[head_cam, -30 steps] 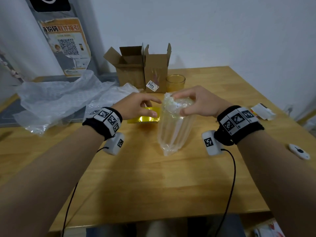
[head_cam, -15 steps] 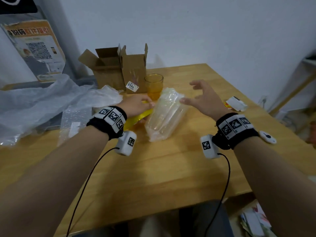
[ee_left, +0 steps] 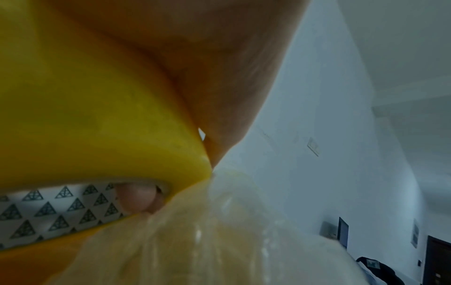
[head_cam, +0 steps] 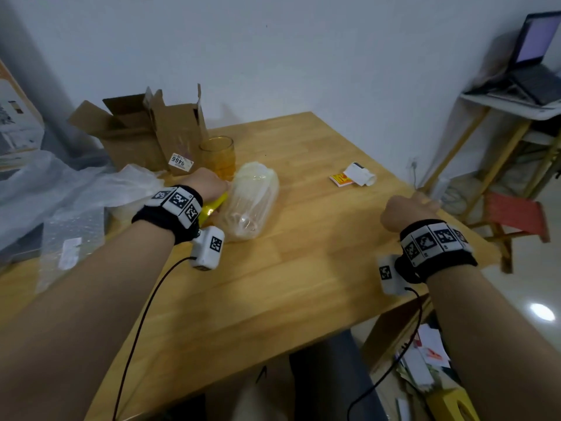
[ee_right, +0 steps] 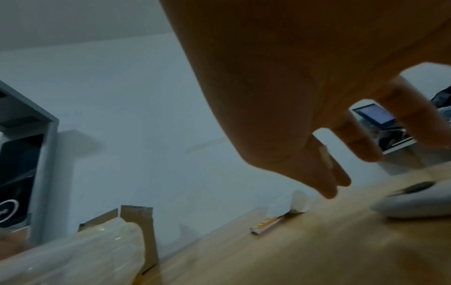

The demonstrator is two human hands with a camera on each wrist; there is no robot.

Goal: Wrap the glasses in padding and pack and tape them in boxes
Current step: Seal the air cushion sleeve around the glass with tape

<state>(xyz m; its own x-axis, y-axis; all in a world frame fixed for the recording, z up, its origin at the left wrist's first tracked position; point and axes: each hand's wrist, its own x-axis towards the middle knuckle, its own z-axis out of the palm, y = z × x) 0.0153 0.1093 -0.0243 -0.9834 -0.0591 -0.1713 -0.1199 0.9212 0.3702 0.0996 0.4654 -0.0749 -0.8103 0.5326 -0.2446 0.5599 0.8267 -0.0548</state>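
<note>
One glass sits wrapped in its air-column sleeve (head_cam: 250, 202) on the table (head_cam: 303, 268), left hand (head_cam: 209, 183) gripping the yellow tape roll (ee_left: 97, 115) beside it, right hand (head_cam: 403, 208) loose-fingered, holding nothing, over a white device (ee_right: 415, 200); amber glass (head_cam: 218, 156) unwrapped, cardboard boxes (head_cam: 158, 132) open, untaped.

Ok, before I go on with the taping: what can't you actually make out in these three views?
- Left hand fingers: head view, hidden behind wrist; only one fingertip inside the yellow tape roll shows in the left wrist view.
- Glass inside the clear air-cushion wrap: blurred by the wrap.
- Open cardboard boxes: insides not visible.
- White oval device: hidden behind the right hand in the head view, blurred in the right wrist view.
</note>
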